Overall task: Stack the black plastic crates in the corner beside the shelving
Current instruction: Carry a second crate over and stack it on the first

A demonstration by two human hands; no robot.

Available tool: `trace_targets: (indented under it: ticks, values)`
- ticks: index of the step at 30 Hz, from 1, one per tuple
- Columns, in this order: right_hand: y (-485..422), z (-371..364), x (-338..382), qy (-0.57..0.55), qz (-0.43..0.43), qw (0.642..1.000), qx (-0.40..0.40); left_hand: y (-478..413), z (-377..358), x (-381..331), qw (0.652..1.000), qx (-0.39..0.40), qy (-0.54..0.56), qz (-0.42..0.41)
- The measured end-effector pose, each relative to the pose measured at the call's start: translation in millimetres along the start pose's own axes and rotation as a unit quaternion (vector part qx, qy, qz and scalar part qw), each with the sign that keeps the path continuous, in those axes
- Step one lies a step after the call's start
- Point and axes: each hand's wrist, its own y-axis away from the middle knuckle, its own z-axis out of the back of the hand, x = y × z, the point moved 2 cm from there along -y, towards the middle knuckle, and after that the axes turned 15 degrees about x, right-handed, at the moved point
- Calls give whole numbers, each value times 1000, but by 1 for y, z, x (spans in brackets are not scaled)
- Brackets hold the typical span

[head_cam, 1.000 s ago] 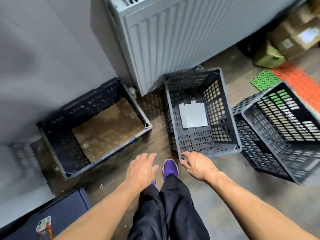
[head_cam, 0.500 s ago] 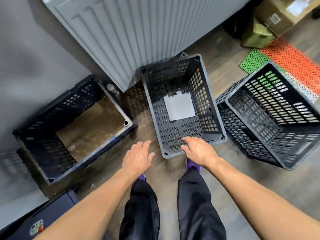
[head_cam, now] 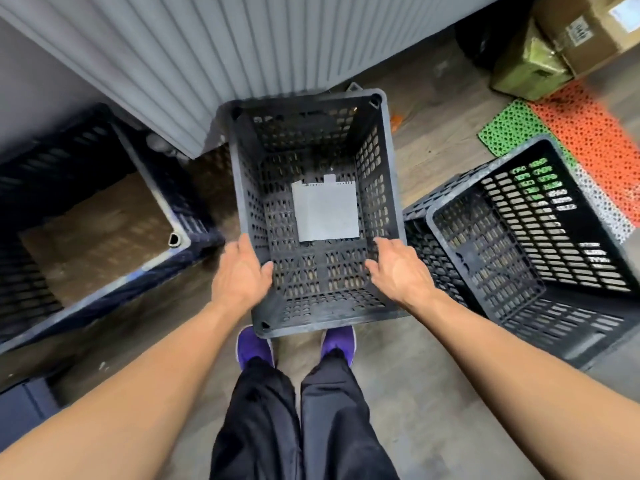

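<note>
Three black crates are in view on the floor. The middle crate stands in front of the person's feet, its far end close against the ribbed grey panel. The left crate, lined with brown card, sits near the grey wall at far left. The right crate lies tilted, just beside the middle one.

The left hand is clasped over the middle crate's left rim, thumb inside, fingers wrapped outside and out of sight. The right hand grips the right rim near its near corner, fingers curled over the edge. Whether the crate is off the floor cannot be told.

Risks noted:
- Both holds lie toward the near end, so the far end may dip and scrape the panel on lifting.
- A loose white sheet lies on the crate floor; it may slide or fall out if the crate tips.
- The tilted right crate stands very close and may be knocked in the swing.
- Rims misaligned over the left crate would leave the stack skewed or jammed.
</note>
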Motion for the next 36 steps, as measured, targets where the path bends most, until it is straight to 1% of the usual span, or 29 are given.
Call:
trace_targets:
  ticks: [5,10,15,18,21,25,29,36]
  values:
    - [-40,8,-3,-16,-36,997,-63,-35,2,-9,999,-36,-24,2]
    - [-71,12,-8,-11,-71,991,-116,-67,2,-13,999,-47,-2,12]
    - [-86,13,-8,-69,-77,992,-73,-78,3,-10,997,-72,1,24]
    - [-86,18,-11,-112,-75,988,-80,-80,6,-10,997,-67,0,47]
    - [-82,27,-17,-128,-68,987,-71,-79,11,-6,993,-75,38,80]
    - [-63,31,-20,-112,-93,987,-74,-64,19,1,988,-99,70,99]
    - [-32,39,-19,-116,-113,984,-69,-28,24,-1,986,-92,57,126]
    - [52,57,-10,-116,-108,983,-95,69,38,-2,985,-72,61,144]
